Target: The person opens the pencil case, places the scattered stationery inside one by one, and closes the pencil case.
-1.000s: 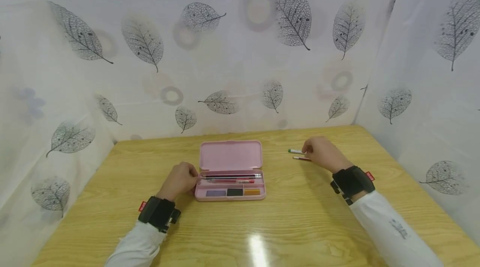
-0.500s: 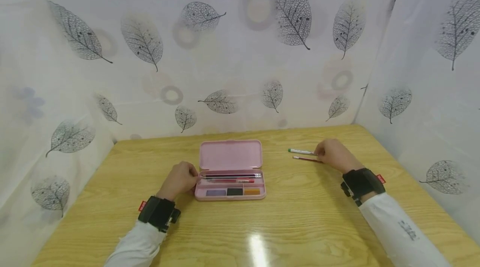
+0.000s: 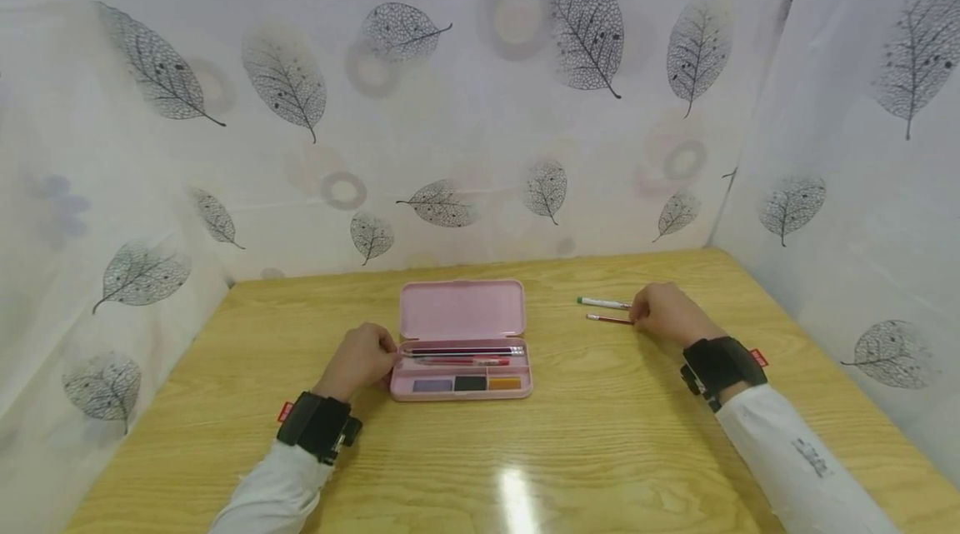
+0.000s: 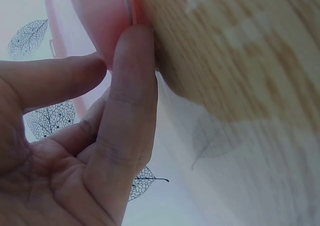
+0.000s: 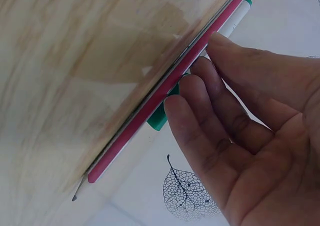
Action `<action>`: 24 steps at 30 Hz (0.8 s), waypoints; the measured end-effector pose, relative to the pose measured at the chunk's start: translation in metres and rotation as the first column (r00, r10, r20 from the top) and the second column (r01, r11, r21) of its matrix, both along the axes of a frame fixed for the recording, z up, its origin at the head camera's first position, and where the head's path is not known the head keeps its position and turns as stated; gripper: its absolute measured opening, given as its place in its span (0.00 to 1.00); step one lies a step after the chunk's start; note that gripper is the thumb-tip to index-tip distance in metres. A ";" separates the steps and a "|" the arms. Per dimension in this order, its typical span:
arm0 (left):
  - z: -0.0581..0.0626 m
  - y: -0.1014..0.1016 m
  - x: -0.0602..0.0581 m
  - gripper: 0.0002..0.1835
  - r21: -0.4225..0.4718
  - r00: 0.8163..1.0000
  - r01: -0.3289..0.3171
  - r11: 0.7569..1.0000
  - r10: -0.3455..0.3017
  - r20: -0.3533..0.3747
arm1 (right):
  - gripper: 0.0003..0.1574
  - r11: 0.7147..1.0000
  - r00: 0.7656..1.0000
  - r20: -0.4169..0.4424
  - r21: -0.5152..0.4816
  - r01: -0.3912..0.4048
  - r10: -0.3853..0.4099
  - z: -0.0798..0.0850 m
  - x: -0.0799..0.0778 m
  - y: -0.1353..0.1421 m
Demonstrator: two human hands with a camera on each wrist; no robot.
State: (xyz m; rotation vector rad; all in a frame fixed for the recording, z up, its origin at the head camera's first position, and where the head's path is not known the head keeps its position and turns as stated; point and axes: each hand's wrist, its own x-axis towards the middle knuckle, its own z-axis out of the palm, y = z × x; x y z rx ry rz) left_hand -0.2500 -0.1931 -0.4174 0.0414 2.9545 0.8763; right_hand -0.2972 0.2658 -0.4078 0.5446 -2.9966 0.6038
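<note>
An open pink pencil case [image 3: 461, 309] lies on the table with its lid folded back. Inside are pencils [image 3: 457, 352], a red pen [image 3: 487, 362] and small blocks in the front compartments [image 3: 470, 383]. My left hand [image 3: 358, 361] pinches the case's left end; in the left wrist view, thumb and forefinger [image 4: 132, 71] meet at its pink corner. At the right, my right hand [image 3: 669, 315] has thumb and fingertips at a red pencil [image 5: 150, 108], seemingly pinching it against the table. Just behind it lies a white marker with green ends [image 3: 602, 302], partly covered by the hand.
The wooden table [image 3: 450, 467] runs up to a leaf-patterned curtain [image 3: 480, 126] at the back and both sides. Black wrist cameras [image 3: 318, 426] sit on both wrists.
My right hand shifted right along the marker, then came slightly down and toward the red pencil. The left hand has stayed on the pencil case.
</note>
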 end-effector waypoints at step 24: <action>-0.001 0.000 -0.001 0.06 0.019 1.000 -0.011 1.000 0.011 0.026 | 0.08 1.000 1.000 -0.007 -0.015 -0.006 0.006 -0.011 -0.004 0.005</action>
